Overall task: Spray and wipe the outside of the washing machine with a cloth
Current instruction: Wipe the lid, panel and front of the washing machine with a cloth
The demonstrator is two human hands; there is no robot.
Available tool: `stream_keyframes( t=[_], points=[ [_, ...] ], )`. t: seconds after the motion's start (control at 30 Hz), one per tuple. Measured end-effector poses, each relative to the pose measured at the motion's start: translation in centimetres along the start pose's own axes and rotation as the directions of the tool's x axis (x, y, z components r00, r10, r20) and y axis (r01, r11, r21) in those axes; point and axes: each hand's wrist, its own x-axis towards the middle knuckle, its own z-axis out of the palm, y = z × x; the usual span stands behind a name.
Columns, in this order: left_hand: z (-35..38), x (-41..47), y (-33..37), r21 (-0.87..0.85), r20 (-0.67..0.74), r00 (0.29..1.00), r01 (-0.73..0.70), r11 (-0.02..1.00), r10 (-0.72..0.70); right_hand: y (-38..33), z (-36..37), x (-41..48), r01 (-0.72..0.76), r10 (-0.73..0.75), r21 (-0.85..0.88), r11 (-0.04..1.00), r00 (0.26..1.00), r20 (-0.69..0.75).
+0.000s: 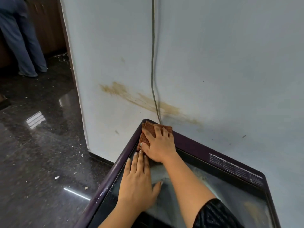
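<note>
A dark purple top-loading washing machine (194, 146) fills the lower right, seen from above, with a dusty glass lid. A folded brown waffle-weave cloth (148, 129) lies on its far left corner. My right hand (160, 145) presses flat on the cloth, fingers spread over it. My left hand (137, 180) rests flat on the lid just below, palm down with fingers together, its fingertips touching the cloth's near edge. No spray bottle is in view.
A pale wall (230, 63) with brown smears stands right behind the machine, and a grey cable (153, 63) runs down it to the machine's corner. Dark glossy floor (41, 145) with scattered debris lies left. Another person's legs (24, 46) stand at the far upper left.
</note>
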Motion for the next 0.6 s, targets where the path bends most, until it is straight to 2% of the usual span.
stream_keyframes(
  t=[0.07, 0.2, 0.23, 0.3, 0.37, 0.43, 0.5, 0.6],
  points=[
    [0.0, 0.1, 0.0, 0.013, 0.005, 1.000, -0.009, 1.000, 0.009, 0.6, -0.1, 0.3, -0.059, 0.059, 0.018, 0.998, 0.998, -0.003],
    [0.2, -0.4, 0.0, -0.020, -0.013, 1.000, 0.018, 1.000, -0.018, 1.6, 0.6, -1.9, -0.293, 0.296, 0.108, 0.950, 0.955, -0.013],
    [0.1, -0.5, 0.0, -0.025, -0.019, 0.999, 0.037, 0.999, -0.037, 1.1, 1.1, -2.8, -0.293, 0.297, 0.100, 0.951, 0.954, -0.030],
    [-0.2, -0.7, 0.2, -0.033, -0.046, 0.997, 0.059, 0.998, -0.061, -0.4, 1.6, -3.7, -0.188, 0.193, 0.088, 0.978, 0.979, -0.058],
    [-0.8, -0.7, 0.3, -0.035, -0.047, 0.994, 0.099, 0.994, -0.101, -1.5, 1.6, -2.8, -0.054, 0.060, 0.108, 0.993, 0.997, -0.049],
    [-0.9, -0.7, 0.3, 0.008, -0.061, 0.994, 0.088, 0.996, -0.088, -1.5, 1.0, -0.9, -0.017, 0.018, 0.123, 0.992, 1.000, -0.012],
    [-0.7, -0.7, 0.3, 0.008, -0.025, 0.998, 0.052, 0.999, -0.052, -0.3, 0.6, 0.4, -0.098, 0.095, 0.157, 0.983, 0.995, 0.025],
    [-0.3, -0.9, 1.0, -0.023, -0.026, 1.000, 0.001, 1.000, -0.001, 3.1, 1.0, -1.0, -0.301, 0.307, 0.199, 0.932, 0.952, 0.004]
  ],
)
